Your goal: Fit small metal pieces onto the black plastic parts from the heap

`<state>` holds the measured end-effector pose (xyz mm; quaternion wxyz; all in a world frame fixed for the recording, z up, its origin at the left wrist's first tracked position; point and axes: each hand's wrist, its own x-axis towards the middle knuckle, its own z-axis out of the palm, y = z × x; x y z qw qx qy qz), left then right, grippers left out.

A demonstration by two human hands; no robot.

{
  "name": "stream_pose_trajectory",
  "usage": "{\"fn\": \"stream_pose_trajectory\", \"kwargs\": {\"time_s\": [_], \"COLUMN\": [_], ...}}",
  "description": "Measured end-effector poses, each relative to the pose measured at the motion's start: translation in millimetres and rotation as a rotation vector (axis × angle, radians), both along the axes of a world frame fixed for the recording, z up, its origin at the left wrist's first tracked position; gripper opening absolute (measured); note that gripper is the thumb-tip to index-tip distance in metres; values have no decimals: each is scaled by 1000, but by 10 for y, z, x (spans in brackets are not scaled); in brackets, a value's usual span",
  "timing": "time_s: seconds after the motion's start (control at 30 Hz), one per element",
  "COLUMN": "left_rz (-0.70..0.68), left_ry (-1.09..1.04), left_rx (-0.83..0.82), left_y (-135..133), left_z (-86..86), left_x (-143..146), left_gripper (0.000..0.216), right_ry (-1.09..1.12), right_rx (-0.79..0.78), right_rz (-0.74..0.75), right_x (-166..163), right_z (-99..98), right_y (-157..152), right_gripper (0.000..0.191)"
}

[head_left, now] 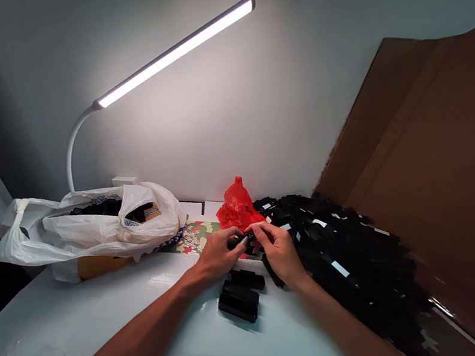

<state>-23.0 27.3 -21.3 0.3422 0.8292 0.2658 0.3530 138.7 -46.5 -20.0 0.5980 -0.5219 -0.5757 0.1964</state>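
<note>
My left hand (219, 255) and my right hand (279, 250) meet over the white table (104, 309), fingers pinched together on a small black part (243, 239) held between them. Just below the hands lie a few black block-shaped parts (240, 296) stacked side by side. A large heap of similar black parts (345, 251), some with white labels, spreads to the right of my right hand.
A red plastic bag (237, 207) sits behind the hands. A white plastic bag (91, 227) holding dark parts lies at the left. Small silvery pieces (191, 237) rest on a patterned sheet. A lit desk lamp (175, 51) arches overhead. Brown cardboard (445, 167) stands at the right.
</note>
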Motion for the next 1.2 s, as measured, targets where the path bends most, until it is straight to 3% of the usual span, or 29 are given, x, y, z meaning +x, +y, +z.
{"fn": "stream_pose_trajectory", "kwargs": {"time_s": [0.4,0.57,0.8,1.0,1.2], "left_rz": [-44,-37,-73,-119,-215], "left_ry": [-25,4,-17,-95,-131], "left_rx": [-43,-37,-109,-193,-404], "left_y": [-29,-39,-44,-56,-68], "left_z": [62,90,115,130,103], "left_x": [-3,-13,-9,-23,-18], "left_gripper": [17,14,19,26,33], "right_ry": [118,-59,-138,-25,-65], "right_rx": [-162,-74,-5,-12,42], "right_rz": [219,129,28,114,87], "right_x": [4,12,7,16,41], "right_z": [-26,-24,7,-8,15], "right_y": [11,20,17,37,36], "right_gripper": [56,44,36,40,36]}}
